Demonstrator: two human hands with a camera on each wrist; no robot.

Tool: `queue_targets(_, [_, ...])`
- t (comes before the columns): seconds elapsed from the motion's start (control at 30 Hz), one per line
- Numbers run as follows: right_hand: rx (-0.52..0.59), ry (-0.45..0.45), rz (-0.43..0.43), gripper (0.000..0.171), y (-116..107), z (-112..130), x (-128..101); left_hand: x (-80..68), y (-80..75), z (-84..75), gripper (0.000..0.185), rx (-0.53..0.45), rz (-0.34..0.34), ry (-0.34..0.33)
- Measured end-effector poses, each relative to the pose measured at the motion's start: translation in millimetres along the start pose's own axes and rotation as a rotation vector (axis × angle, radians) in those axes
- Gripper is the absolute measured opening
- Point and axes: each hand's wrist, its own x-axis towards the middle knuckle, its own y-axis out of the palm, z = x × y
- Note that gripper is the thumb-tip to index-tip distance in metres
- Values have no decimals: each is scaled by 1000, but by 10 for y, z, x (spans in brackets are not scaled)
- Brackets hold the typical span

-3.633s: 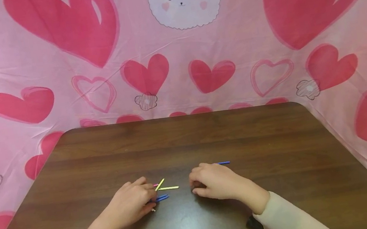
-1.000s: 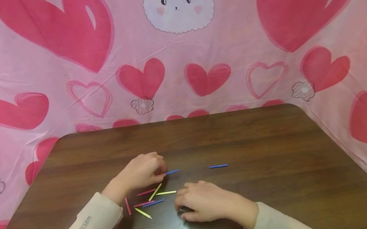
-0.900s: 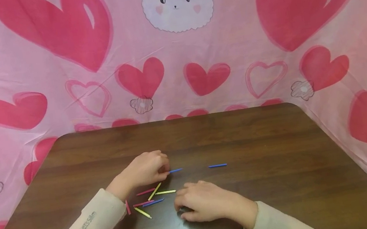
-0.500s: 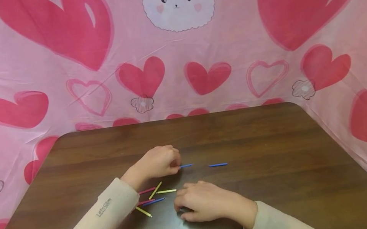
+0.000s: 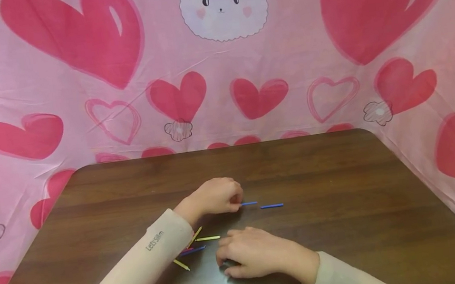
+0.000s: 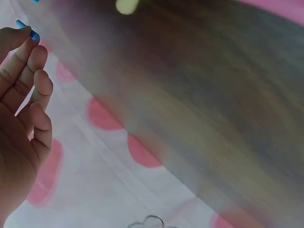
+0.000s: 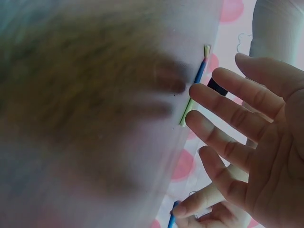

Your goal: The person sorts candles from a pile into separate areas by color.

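Observation:
My left hand (image 5: 219, 196) pinches one end of a thin blue stick (image 5: 249, 203) between thumb and fingertips, its free end pointing right. In the left wrist view the stick's tip (image 6: 34, 35) shows at the thumb and forefinger. A second blue stick (image 5: 272, 206) lies on the table just right of the held one. My right hand (image 5: 259, 253) rests near the table with loosely bent fingers; in the right wrist view its palm shows with nothing held. Left of it lie a yellow stick (image 5: 207, 238) and a blue stick (image 5: 198, 250).
Another yellow stick (image 5: 182, 265) and part of a red stick (image 5: 188, 249) lie beside the left sleeve (image 5: 140, 264), which covers part of the pile. The brown wooden table (image 5: 321, 163) ends at a pink heart-patterned cloth (image 5: 223, 109).
My left hand has moved right from the pile with the blue stick, close to the second blue stick. Its sleeve covers more of the pile. My right hand has stayed put over the last second.

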Motion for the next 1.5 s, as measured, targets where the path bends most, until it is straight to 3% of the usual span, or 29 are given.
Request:
queue_targets(0.8, [-37, -24, -11, 10, 18, 19, 9, 536, 82, -177, 9, 24, 119, 20])
queue_targets(1.1, [8, -18, 12, 12, 10, 13, 5, 626, 113, -235, 9, 2, 147, 16])
queue_targets(1.5, [-9, -27, 7, 11, 8, 6, 9, 670, 132, -252, 9, 16, 146, 24])
